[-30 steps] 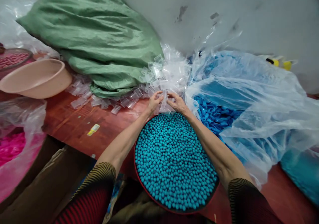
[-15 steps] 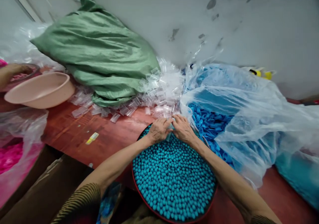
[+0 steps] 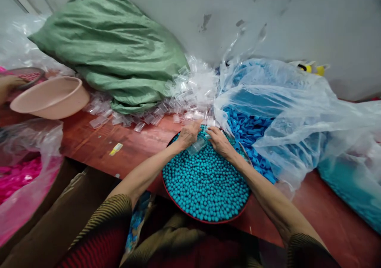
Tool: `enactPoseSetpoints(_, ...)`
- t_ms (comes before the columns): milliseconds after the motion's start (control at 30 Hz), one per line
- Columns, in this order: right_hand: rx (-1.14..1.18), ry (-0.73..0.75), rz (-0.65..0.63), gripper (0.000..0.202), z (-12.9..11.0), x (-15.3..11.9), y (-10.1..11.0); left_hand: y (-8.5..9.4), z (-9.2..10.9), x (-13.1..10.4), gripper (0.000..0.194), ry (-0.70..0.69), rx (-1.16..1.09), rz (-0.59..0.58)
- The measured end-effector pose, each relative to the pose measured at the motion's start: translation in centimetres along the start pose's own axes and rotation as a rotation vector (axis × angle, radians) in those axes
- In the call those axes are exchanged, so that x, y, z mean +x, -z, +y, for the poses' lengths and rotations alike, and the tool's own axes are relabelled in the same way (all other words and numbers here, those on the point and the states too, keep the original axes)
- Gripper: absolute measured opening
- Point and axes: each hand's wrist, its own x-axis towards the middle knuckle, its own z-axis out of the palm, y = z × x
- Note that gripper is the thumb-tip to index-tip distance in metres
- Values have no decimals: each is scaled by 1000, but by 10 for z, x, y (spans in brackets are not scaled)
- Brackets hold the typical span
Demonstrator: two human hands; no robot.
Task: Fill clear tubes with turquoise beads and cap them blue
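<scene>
A round red-rimmed tray (image 3: 208, 184) full of small blue balls lies in front of me. Over its far edge, my left hand (image 3: 189, 135) is curled around a clear plastic piece (image 3: 197, 145), which hangs below its palm above the balls. My right hand (image 3: 219, 141) is close by on the right, fingers bent toward the left hand; something clear shows at its fingertips, too small to make out. Just beyond both hands lies a pile of clear plastic pieces (image 3: 195, 89). Blue plastic parts (image 3: 248, 129) spill from a clear bag to the right.
A green sack (image 3: 119, 49) leans on the wall behind. At left are a pink basin (image 3: 53, 99), a bag of pink parts (image 3: 20, 176) and another person's hand (image 3: 7, 86). A clear bag (image 3: 297, 105) covers the right side. A yellow-white label (image 3: 116, 149) lies on the red table (image 3: 86, 141).
The view has shifted, so the table things sit higher. My hands have moved slightly apart, and a clear piece now shows under my left hand.
</scene>
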Motion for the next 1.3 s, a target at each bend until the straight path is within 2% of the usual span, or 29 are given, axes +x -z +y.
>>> enactPoseSetpoints(133, 40, -115, 121, 31, -18, -7, 11, 9, 1, 12, 28, 120, -70, 151)
enactPoseSetpoints(200, 26, -126, 123, 30, -32, -9, 19, 19, 3, 12, 27, 169, -78, 190)
enactPoseSetpoints(300, -67, -7, -89, 32, -54, -10, 24, 37, 11, -6, 29, 250, -173, 212)
enactPoseSetpoints(400, -220, 55, -302, 41, -67, -6, 18, 47, 21, -41, 34, 331, -244, 174)
enactPoseSetpoints(500, -275, 28, -381, 36, -67, -3, 9, 45, 23, -70, 34, 279, -108, 97)
enactPoseSetpoints(567, -261, -47, -357, 33, -64, -3, 7, 38, 18, -77, 34, 223, -6, 39)
enactPoseSetpoints(633, -193, -186, -281, 28, -62, -6, 10, 33, 12, -74, 36, 230, 59, 25)
enactPoseSetpoints(700, -19, -350, -198, 22, -63, -10, 18, 33, 11, -65, 41, 256, 97, 67)
enactPoseSetpoints(767, 244, -489, -124, 21, -69, -14, 26, 36, 18, -57, 44, 250, 69, 136)
enactPoseSetpoints(833, 511, -570, -70, 24, -77, -17, 31, 39, 34, -55, 49, 239, -103, 154)
enactPoseSetpoints(900, 745, -603, -69, 25, -86, -19, 29, 38, 54, -59, 56, 315, -435, 76)
enactPoseSetpoints(1000, 1058, -605, -164, 27, -101, -25, 18, 31, 76, -64, 50, 598, -994, -53)
enactPoseSetpoints(1067, 1183, -623, -236, 29, -112, -34, 12, 30, 80, -64, 39, 769, -1232, -27)
enactPoseSetpoints(1133, 1157, -622, -308, 27, -123, -45, 11, 33, 75, -60, 30, 860, -1297, 138)
enactPoseSetpoints(1200, 1004, -573, -336, 19, -129, -56, 16, 40, 67, -57, 26, 866, -1253, 287)
enactPoseSetpoints(1233, 920, -546, -311, 15, -129, -59, 21, 43, 64, -56, 26, 849, -1224, 298)
enactPoseSetpoints(1300, 851, -530, -220, 16, -126, -60, 31, 45, 60, -58, 26, 820, -1193, 207)
